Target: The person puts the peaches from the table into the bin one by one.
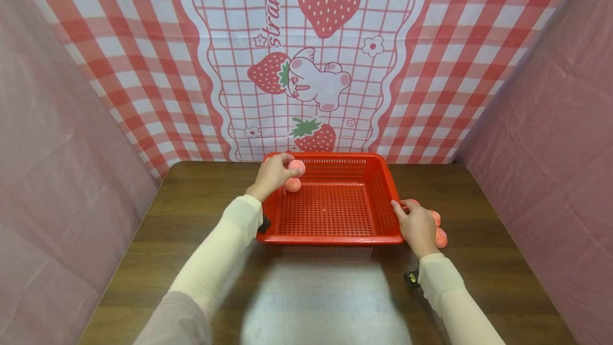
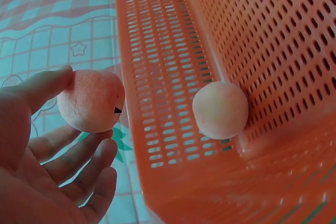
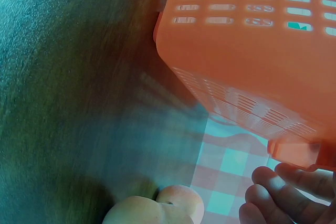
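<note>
Mid-frame, the left grip [image 1: 273, 174] pinches a peach [image 1: 297, 166] by a red basket [image 1: 330, 240]; the right grip [image 1: 418, 228] holds its rim [image 1: 394, 188].

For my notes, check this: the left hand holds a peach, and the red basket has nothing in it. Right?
Not quite: the red basket isn't empty. The left wrist view shows a peach inside it. The left hand does hold another peach.

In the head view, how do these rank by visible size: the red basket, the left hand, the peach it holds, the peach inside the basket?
1. Red basket
2. Left hand
Held peach and inside peach: smallest, too alike to rank.
</note>
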`<state>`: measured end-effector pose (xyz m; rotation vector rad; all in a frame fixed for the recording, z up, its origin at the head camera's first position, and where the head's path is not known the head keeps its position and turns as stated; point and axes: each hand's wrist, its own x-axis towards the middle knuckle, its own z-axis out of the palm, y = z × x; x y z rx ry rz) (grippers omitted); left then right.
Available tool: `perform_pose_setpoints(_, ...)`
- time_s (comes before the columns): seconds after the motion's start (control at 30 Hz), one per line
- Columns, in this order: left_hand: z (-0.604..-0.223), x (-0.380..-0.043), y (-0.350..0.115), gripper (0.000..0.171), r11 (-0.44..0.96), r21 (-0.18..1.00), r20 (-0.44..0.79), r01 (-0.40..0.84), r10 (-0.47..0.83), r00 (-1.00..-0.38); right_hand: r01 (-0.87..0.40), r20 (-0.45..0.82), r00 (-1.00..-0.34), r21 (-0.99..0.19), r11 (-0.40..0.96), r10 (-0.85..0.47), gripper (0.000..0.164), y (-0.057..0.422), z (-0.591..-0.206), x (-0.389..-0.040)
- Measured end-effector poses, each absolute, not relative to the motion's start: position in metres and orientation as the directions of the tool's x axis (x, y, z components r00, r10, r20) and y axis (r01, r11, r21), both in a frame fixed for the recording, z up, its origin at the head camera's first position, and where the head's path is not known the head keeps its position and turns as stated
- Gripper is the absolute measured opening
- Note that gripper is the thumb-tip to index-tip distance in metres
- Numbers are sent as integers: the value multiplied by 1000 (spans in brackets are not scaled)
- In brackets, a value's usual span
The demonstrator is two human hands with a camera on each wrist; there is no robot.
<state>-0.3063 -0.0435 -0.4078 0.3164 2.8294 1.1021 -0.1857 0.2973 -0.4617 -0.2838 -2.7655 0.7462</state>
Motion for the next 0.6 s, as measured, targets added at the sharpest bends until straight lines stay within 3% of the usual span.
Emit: perform_pose_setpoints(0.6,-429,-311,-25,50,713,686,-56,144,249,-967,113,207,-947,-504,857,246,45,297,-461,-186)
